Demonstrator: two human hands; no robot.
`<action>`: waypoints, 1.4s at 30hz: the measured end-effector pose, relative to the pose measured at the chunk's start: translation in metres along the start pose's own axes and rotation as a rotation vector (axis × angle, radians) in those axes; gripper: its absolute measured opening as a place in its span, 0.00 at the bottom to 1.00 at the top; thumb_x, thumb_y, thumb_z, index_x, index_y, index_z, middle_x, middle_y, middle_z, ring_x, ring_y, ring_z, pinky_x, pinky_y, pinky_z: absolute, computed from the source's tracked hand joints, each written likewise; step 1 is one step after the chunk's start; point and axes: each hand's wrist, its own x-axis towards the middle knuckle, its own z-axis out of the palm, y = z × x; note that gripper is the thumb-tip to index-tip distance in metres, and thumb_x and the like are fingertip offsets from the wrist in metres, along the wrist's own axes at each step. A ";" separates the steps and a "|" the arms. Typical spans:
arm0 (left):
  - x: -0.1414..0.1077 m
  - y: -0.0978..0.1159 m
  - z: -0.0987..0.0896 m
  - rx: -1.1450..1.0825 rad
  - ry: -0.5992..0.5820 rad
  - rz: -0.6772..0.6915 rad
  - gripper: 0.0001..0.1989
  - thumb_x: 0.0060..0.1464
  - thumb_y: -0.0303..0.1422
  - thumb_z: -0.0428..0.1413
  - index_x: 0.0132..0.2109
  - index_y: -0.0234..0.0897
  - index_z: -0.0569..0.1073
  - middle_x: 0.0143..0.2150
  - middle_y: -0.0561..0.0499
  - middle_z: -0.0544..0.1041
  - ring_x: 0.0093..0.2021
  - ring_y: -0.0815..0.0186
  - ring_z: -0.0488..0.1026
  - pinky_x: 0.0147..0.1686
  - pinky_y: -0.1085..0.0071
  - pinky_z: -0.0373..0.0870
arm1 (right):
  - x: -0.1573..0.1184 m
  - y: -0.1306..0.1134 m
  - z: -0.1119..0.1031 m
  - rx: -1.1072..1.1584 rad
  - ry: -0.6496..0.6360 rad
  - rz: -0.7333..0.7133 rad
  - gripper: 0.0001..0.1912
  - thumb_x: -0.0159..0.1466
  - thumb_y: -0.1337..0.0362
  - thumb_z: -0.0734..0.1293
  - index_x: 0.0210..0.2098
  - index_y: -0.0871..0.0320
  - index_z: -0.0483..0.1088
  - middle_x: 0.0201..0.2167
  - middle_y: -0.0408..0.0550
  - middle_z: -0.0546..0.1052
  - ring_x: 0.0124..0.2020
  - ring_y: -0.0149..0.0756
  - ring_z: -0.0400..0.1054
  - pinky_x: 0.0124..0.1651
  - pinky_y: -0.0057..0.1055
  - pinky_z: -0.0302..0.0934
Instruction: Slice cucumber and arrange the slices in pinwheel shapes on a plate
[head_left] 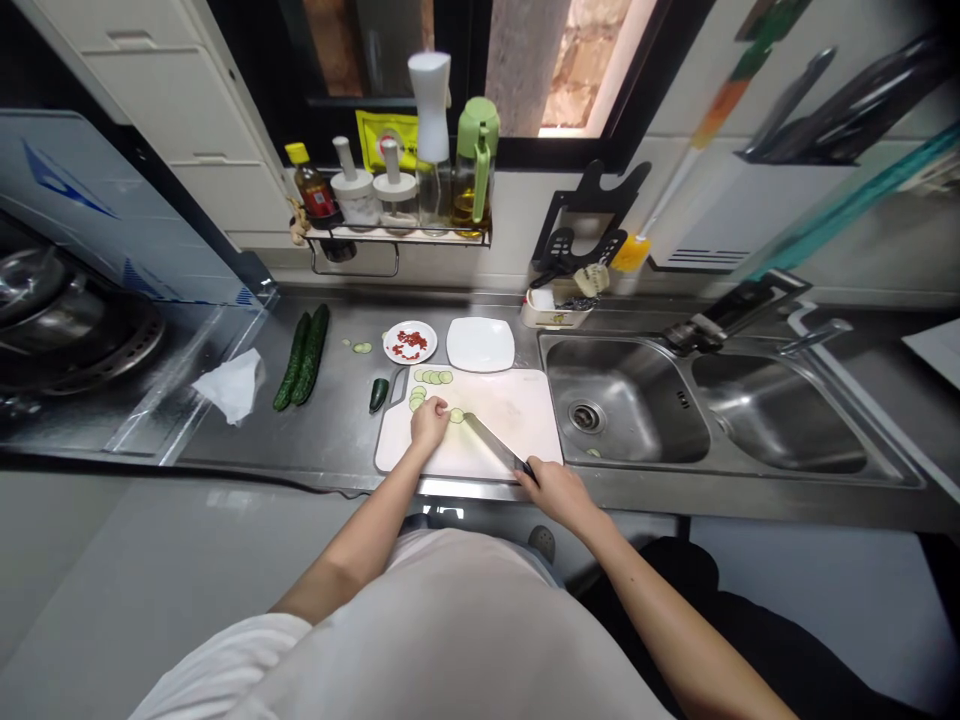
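Observation:
My right hand [559, 492] grips the black handle of a kitchen knife [495, 440]. Its blade slants up and left across a white cutting board [525, 400], the tip beside a pale green cucumber slice [457, 415]. Just left of that slice, my left hand [429, 425] is closed, fingers bent together over the board; what they pinch, if anything, is hidden. Overlapping cucumber slices [433, 377] lie in a row along the board's top left, with a few more slices [417, 398] below them. A dark green cucumber end [379, 394] lies off the board's left side.
Behind the board stand a small plate of chopped red pieces [409, 343] and a white square plate [480, 344]. Two whole cucumbers [301, 358] and a crumpled white cloth or tissue [232, 386] lie left. A double sink [630, 395] is right; a condiment rack [397, 236] hangs above.

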 end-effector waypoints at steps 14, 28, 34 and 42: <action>0.003 0.000 -0.003 0.018 -0.021 -0.003 0.08 0.51 0.29 0.57 0.40 0.40 0.74 0.34 0.53 0.78 0.37 0.65 0.74 0.36 0.72 0.65 | 0.002 -0.005 0.004 -0.053 -0.021 -0.023 0.18 0.71 0.55 0.54 0.46 0.59 0.68 0.42 0.59 0.78 0.46 0.45 0.73 0.42 0.31 0.57; 0.005 0.003 -0.004 0.092 -0.043 -0.035 0.08 0.53 0.30 0.56 0.42 0.42 0.72 0.34 0.53 0.77 0.38 0.64 0.73 0.36 0.71 0.64 | 0.011 -0.011 0.009 -0.056 -0.052 -0.053 0.16 0.71 0.59 0.53 0.47 0.62 0.66 0.42 0.62 0.77 0.47 0.49 0.73 0.44 0.36 0.59; 0.006 0.003 -0.004 0.108 -0.056 -0.034 0.09 0.53 0.29 0.55 0.42 0.42 0.72 0.35 0.53 0.77 0.39 0.64 0.73 0.37 0.72 0.64 | 0.021 -0.013 0.000 -0.064 -0.081 -0.050 0.17 0.71 0.57 0.54 0.48 0.62 0.66 0.44 0.62 0.77 0.49 0.47 0.72 0.46 0.36 0.59; 0.005 0.004 -0.004 0.099 -0.053 -0.034 0.09 0.53 0.30 0.55 0.43 0.42 0.72 0.36 0.52 0.77 0.40 0.64 0.73 0.38 0.71 0.64 | 0.031 -0.017 -0.003 -0.094 -0.067 -0.092 0.19 0.70 0.58 0.53 0.49 0.63 0.67 0.45 0.62 0.77 0.49 0.47 0.72 0.46 0.36 0.61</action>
